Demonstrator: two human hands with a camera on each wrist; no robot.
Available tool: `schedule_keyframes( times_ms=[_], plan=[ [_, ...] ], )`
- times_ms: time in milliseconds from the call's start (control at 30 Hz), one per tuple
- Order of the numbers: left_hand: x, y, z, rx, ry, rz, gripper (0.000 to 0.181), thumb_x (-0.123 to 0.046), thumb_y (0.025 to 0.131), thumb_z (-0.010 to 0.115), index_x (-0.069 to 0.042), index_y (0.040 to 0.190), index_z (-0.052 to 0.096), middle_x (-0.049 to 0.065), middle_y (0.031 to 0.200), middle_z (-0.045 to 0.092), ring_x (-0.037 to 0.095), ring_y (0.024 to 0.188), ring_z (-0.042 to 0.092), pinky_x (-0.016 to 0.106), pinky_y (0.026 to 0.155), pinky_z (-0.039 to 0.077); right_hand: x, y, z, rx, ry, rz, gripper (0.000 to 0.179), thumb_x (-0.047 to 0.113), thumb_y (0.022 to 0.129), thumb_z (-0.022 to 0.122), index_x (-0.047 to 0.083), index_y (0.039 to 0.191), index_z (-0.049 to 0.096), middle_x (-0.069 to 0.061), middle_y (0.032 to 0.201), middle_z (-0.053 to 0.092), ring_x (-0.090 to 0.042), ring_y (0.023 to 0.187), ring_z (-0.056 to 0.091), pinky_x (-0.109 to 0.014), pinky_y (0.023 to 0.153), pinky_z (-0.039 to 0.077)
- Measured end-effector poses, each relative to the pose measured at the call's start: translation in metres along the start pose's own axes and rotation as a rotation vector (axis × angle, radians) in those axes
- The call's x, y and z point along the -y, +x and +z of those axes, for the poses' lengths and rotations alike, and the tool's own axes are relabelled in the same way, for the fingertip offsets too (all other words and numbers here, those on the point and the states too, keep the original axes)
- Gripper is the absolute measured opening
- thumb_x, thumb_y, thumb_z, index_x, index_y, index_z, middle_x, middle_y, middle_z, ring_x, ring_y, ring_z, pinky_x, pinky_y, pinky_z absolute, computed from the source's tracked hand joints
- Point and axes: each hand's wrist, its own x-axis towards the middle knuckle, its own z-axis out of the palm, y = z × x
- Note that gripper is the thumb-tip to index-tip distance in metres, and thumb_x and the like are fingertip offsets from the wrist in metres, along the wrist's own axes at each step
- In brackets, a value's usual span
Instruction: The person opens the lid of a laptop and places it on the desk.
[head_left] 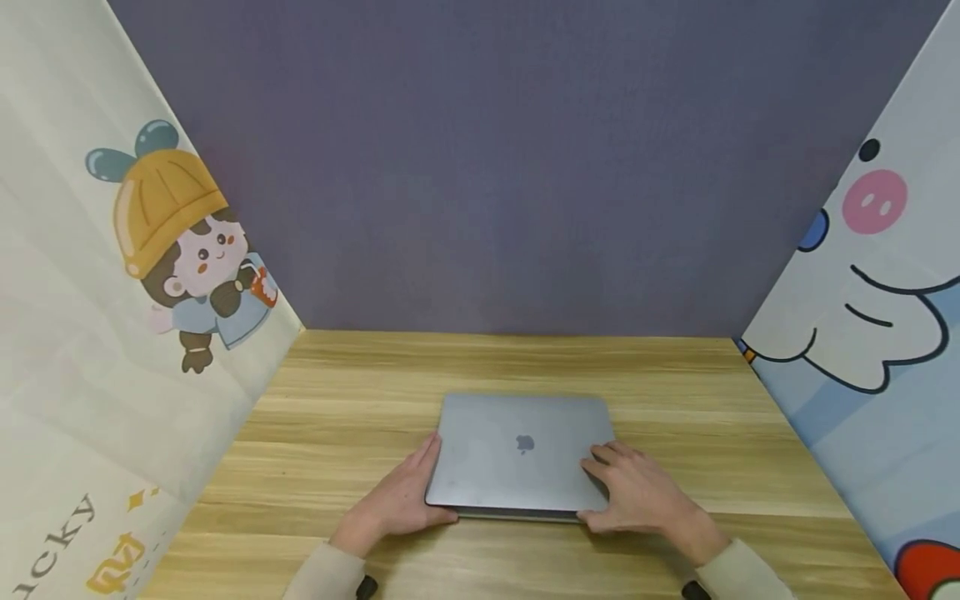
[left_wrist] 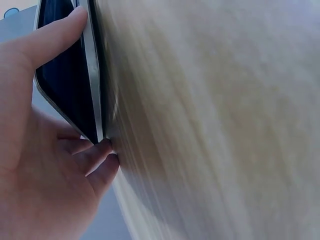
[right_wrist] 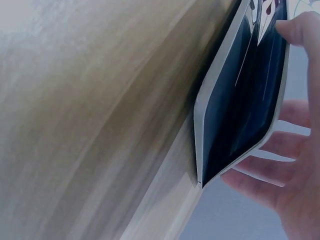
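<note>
Laptop: lower centre of the frame, on the wooden tabletop, logo side up, front edge of the lid slightly ajar.

Likely faults: if the right thumb slips off the lid's rim, the lid could drop onto a thumb in the gap. Lifting from the right corner alone might twist the panel. Should the left hand's hold on the base be too light, a stiff hinge could raise or drag the whole machine.

Pose: both forearms enter from the bottom edge and angle inward. Left hand, left of the laptop: fingers bent against its side, thumb tip at the base's front edge. Right hand, lower right of centre: lid pinched between the thumb inside its rim and fingers spread slightly apart over the top.
</note>
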Motion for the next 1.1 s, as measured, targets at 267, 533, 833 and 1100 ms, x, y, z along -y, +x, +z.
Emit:
schedule_keyframes(
  times_ms=[267, 533, 833, 1100],
  plan=[
    [0.003, 0.001, -0.001, -0.014, -0.034, -0.021, 0.129, -0.059, 0.075, 0.082, 0.009, 0.158, 0.011, 0.031, 0.164, 0.015, 0.042, 0.150, 0.024, 0.051, 0.120, 0.028, -0.002, 0.003, -0.008, -0.011, 0.030, -0.009, 0.075, 0.067, 0.073, 0.074, 0.005, 0.116, 0.075, -0.021, 0.121, 0.068, -0.044, 0.109, 0.065, -0.057, 0.085, 0.058],
    [0.005, 0.001, 0.002, -0.034, -0.050, -0.021, 0.132, -0.063, 0.073, 0.082, 0.009, 0.158, 0.011, 0.032, 0.163, 0.017, 0.043, 0.149, 0.026, 0.051, 0.120, 0.029, -0.007, 0.005, -0.015, -0.020, 0.055, -0.014, 0.071, 0.066, 0.074, 0.075, 0.008, 0.114, 0.076, -0.017, 0.119, 0.070, -0.039, 0.108, 0.067, -0.055, 0.084, 0.058],
    [0.002, -0.002, 0.002, -0.060, -0.036, 0.068, 0.119, -0.058, 0.075, 0.082, -0.006, 0.162, 0.021, 0.019, 0.166, 0.023, 0.038, 0.148, 0.031, 0.054, 0.118, 0.030, -0.009, 0.008, -0.023, -0.076, 0.063, -0.051, 0.066, 0.066, 0.073, 0.076, 0.009, 0.107, 0.078, -0.010, 0.110, 0.074, -0.032, 0.100, 0.070, -0.049, 0.079, 0.060],
    [0.002, 0.002, -0.001, -0.063, 0.024, 0.081, 0.110, -0.055, 0.075, 0.085, -0.008, 0.159, 0.031, 0.017, 0.157, 0.042, 0.034, 0.139, 0.045, 0.054, 0.113, 0.038, -0.014, 0.015, -0.027, -0.118, 0.095, -0.100, 0.059, 0.063, 0.074, 0.078, 0.010, 0.100, 0.077, -0.003, 0.100, 0.075, -0.024, 0.089, 0.072, -0.039, 0.071, 0.061]
  ],
)
